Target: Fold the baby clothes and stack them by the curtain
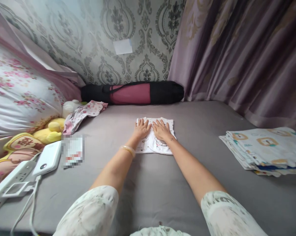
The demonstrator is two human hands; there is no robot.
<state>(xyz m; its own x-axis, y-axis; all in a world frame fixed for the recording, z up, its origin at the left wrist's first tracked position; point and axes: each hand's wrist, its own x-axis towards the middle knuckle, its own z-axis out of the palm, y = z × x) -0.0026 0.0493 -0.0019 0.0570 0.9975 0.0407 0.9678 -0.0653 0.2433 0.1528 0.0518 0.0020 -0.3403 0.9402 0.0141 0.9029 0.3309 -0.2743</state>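
A small white garment [148,147] with a dark print lies folded into a rough rectangle on the grey sheet [194,121]. My left hand [141,128] rests flat on its left half, fingers stretched out. Flat on the upper middle and right part lies my right hand [162,130], with its fingers spread. Both palms press on the cloth and neither hand grips it. Part of the print is hidden under the right hand. A pale bangle [128,150] circles my left wrist.
Folded printed cloths [266,144] are stacked at the right. A black and maroon roll bag [130,93] lies along the wall. At the left are a pink-patterned garment [85,114], plush toys [50,130], a white power bank [48,158] and a power strip [20,173] with cables.
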